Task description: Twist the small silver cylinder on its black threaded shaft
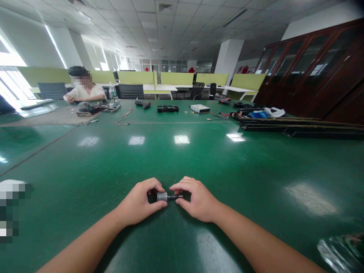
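Observation:
A small metal part with a grey cylindrical head [162, 196] and a thin dark ridged shaft [174, 196] lies sideways low over the green tabletop, in the middle. My left hand [143, 199] curls round the grey head, fingertips at its far side and thumb at its near side. On the shaft side, my right hand [196, 197] is curved with thumb and fingers apart. The shaft's tip points into that gap, and I see no firm grip on it there.
Across the green table [170, 159] lie a power drill [143, 104], a black bracket [167, 109], a white-topped box [200, 109] and long dark strips [273, 124]. A person [85, 87] sits at the far left. Clear plastic [341, 250] is at bottom right.

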`<state>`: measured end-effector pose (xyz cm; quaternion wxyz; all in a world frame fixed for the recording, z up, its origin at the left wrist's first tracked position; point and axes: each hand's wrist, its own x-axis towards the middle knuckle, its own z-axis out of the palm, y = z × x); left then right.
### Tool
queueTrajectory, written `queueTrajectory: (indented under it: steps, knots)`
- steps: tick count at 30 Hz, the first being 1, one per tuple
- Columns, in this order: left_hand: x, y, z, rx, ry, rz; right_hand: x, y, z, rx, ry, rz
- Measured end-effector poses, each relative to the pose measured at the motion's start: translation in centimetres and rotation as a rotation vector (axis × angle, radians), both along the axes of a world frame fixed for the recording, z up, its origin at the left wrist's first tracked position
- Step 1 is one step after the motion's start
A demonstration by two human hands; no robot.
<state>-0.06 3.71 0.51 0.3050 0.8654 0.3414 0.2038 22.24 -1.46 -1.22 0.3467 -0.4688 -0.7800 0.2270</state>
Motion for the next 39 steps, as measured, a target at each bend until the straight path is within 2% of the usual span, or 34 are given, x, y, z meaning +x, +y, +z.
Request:
queueTrajectory:
  steps: [7, 30, 39]
  knots:
    - [0.0, -0.02, 0.03, -0.005, -0.018, -0.052, 0.12, 0.02, -0.14, 0.013, -0.039, 0.007]
    - [0.21, 0.08, -0.02, -0.01, 0.015, -0.016, 0.11, 0.1, -0.38, 0.044, -0.114, 0.059]
    - [0.07, 0.05, -0.03, -0.002, 0.013, -0.029, 0.0, 0.13, -0.46, 0.033, -0.09, 0.036]
